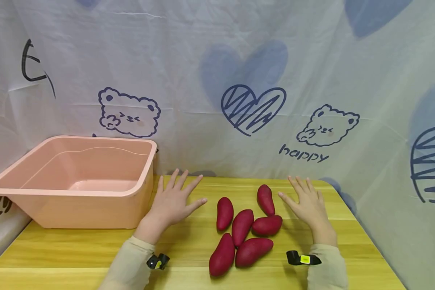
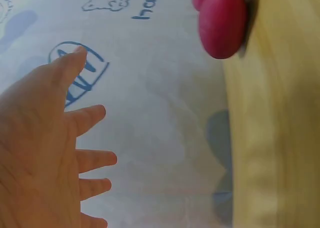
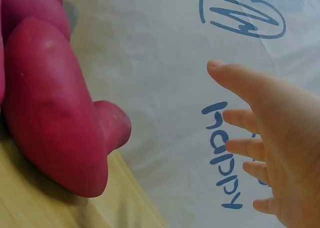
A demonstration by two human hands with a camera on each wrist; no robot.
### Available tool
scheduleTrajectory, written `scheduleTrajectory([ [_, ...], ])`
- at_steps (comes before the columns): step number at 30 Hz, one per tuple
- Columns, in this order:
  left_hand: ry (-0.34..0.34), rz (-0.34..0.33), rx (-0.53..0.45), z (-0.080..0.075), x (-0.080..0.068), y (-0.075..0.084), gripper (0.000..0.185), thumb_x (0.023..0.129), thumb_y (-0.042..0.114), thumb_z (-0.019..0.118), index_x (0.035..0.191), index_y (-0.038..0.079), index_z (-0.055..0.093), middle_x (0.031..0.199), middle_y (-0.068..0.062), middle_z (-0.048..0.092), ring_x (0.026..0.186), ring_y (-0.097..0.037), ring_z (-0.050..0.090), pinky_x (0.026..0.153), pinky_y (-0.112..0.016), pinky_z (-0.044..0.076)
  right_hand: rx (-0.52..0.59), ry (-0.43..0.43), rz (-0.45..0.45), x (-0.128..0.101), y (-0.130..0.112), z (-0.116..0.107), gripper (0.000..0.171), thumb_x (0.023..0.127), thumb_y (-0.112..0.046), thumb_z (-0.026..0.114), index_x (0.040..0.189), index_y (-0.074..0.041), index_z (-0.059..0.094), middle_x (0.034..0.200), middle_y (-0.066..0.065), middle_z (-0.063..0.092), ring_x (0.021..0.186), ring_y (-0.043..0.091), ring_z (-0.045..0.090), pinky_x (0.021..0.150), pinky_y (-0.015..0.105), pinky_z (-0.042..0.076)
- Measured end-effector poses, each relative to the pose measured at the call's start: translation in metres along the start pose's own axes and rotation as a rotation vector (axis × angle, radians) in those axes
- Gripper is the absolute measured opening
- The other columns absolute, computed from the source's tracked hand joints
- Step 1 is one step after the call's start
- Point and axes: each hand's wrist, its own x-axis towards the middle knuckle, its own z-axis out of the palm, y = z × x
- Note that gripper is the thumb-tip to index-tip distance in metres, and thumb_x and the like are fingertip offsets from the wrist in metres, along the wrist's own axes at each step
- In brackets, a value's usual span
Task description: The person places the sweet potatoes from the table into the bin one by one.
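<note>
Several smooth, dark red sweet potatoes lie grouped on the table between the two hands; one curved sweet potato [image 1: 224, 214] is nearest the left hand. My left hand [image 1: 171, 204] hovers with its fingers spread, holding nothing, just right of a pink plastic basin [image 1: 141, 207]. On the other side, my right hand [image 1: 309, 207] is also spread and holds nothing. Its thumb points toward the farthest sweet potato [image 1: 266, 200]. In the right wrist view a large sweet potato [image 3: 55, 107] fills the left side, apart from the fingers. A rounded sweet potato end [image 2: 223, 27] shows in the left wrist view.
The basin stands at the table's left, and its visible inside holds nothing. A pale curtain [image 1: 188, 149] printed with bears and hearts hangs right behind the wood-grain table [image 1: 188, 262]. Black straps with small devices [image 1: 304, 259] sit on both sleeves.
</note>
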Motion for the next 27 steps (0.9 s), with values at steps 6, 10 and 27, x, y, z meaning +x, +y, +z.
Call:
scheduleTrajectory([
  [6,0.081,0.043,0.033,-0.018,-0.004,0.004,0.071,0.091,0.072,0.041,0.152,0.039,0.028,0.159,-0.011,0.034,0.15,-0.038,0.021,0.117,-0.067,0.011,-0.003,0.074,-0.026,0.0,-0.004,-0.005,0.077,0.094,-0.063,0.044,0.154,-0.016,0.03,0.157,0.022,0.031,0.147,0.046,0.018,0.113,0.071,0.013],
  [10,0.139,0.05,0.038,-0.031,-0.009,0.004,0.07,0.091,0.071,0.043,0.152,0.039,0.03,0.157,-0.01,0.036,0.149,-0.038,0.024,0.116,-0.069,0.013,0.003,0.139,-0.058,-0.001,-0.009,-0.009,0.073,0.095,-0.059,0.047,0.152,-0.016,0.034,0.154,0.021,0.037,0.145,0.046,0.024,0.111,0.071,0.019],
  [27,0.261,-0.001,0.036,-0.069,-0.03,-0.019,0.07,0.091,0.067,0.047,0.152,0.037,0.031,0.159,-0.009,0.032,0.149,-0.036,0.022,0.113,-0.072,0.01,0.115,0.372,-0.297,-0.005,-0.037,-0.015,0.059,0.09,-0.036,0.067,0.144,-0.019,0.049,0.144,0.013,0.054,0.134,0.038,0.046,0.109,0.059,0.036],
])
